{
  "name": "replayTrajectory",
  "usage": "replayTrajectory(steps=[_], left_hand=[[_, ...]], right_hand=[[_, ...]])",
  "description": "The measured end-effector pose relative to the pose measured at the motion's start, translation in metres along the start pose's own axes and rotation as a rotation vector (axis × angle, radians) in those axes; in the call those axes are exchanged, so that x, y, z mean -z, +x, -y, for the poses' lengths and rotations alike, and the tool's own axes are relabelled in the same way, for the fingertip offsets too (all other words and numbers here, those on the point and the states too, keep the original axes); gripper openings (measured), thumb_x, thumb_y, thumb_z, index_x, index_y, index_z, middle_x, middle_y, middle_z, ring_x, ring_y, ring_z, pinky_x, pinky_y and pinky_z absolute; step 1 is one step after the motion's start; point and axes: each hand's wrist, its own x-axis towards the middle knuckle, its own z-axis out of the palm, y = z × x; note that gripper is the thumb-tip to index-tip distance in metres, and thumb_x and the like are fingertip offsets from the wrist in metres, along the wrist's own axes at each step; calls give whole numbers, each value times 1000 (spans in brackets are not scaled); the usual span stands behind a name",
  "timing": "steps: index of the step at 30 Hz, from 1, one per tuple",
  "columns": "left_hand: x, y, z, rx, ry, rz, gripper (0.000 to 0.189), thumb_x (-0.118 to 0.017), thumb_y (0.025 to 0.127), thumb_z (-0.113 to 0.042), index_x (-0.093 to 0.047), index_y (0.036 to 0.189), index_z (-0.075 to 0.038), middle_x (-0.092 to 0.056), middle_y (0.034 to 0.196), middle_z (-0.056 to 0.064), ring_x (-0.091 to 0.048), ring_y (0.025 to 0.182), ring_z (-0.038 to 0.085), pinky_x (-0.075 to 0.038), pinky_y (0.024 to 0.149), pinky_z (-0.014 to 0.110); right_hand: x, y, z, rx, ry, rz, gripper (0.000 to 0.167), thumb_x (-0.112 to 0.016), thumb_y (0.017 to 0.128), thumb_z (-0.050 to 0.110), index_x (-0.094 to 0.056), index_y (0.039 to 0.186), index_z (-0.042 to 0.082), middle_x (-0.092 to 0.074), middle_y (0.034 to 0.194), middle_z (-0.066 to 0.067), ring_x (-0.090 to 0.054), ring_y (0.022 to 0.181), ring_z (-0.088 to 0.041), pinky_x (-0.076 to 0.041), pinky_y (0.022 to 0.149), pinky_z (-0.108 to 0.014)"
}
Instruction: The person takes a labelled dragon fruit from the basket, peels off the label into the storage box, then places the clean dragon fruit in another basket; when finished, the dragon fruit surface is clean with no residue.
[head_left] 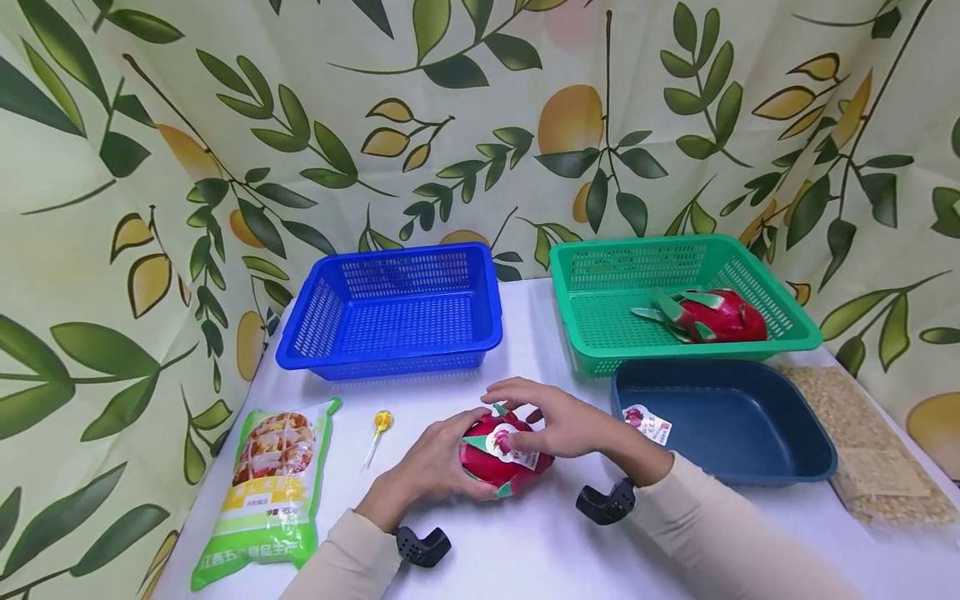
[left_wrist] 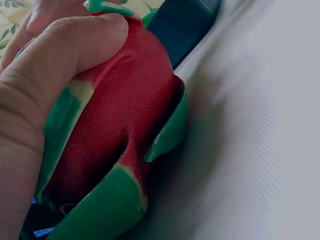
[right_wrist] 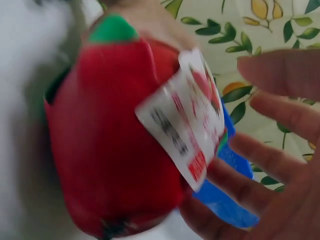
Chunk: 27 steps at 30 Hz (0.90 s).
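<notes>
A red dragon fruit (head_left: 487,472) with green scales lies on the white table in front of me. My left hand (head_left: 431,457) grips it from the left side; in the left wrist view the thumb presses along its red skin (left_wrist: 125,95). A white label (right_wrist: 175,125) with a dragon fruit picture sits on the fruit, one edge standing off the skin. My right hand (head_left: 566,421) hovers at the fruit's upper right, its thumb overlapping the label in the head view. In the right wrist view the fingers are spread and loosely extended beside the label.
Behind stand a blue basket (head_left: 405,364) and a green basket (head_left: 600,346) holding another dragon fruit (head_left: 731,318). At right, a dark blue tub (head_left: 735,433) bears a similar label (head_left: 647,423), next to a bag of grains (head_left: 870,425). A lollipop (head_left: 383,421) and a green food bag (head_left: 270,492) lie left.
</notes>
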Motion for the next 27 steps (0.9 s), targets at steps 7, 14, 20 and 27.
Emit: replayTrajectory(steps=[7,14,20,27], left_hand=[[0,0,0,-6,9,-3,101,-88,61,-49,-43,144,-12,-56,127,-1,-56,108,14,-50,87,30],[0,0,0,-14,-23,13,97,-87,62,-50,-44,142,-15,-55,127,-5,-55,107,12,-50,85,28],[-1,0,-1,-9,-17,21,97,-87,62,-48,-43,142,-15,-55,126,-5,-55,106,12,-51,83,27],[0,1,0,-6,-20,17,94,-88,62,-44,-44,141,-16,-56,122,-5,-56,103,13,-51,81,26]], right_hand=[[14,21,-9,28,7,184,42,-71,87,15,-63,127,15,-57,123,1,-53,106,-20,-54,78,-35],[19,32,-7,44,-45,285,27,-72,86,13,-71,113,14,-55,120,2,-51,109,-19,-53,77,-32],[18,36,-3,24,-57,287,15,-74,83,8,-73,94,19,-54,117,1,-49,107,-20,-53,76,-35],[14,35,-3,64,-93,209,15,-75,83,8,-67,79,20,-57,116,-1,-51,107,-21,-51,81,-38]])
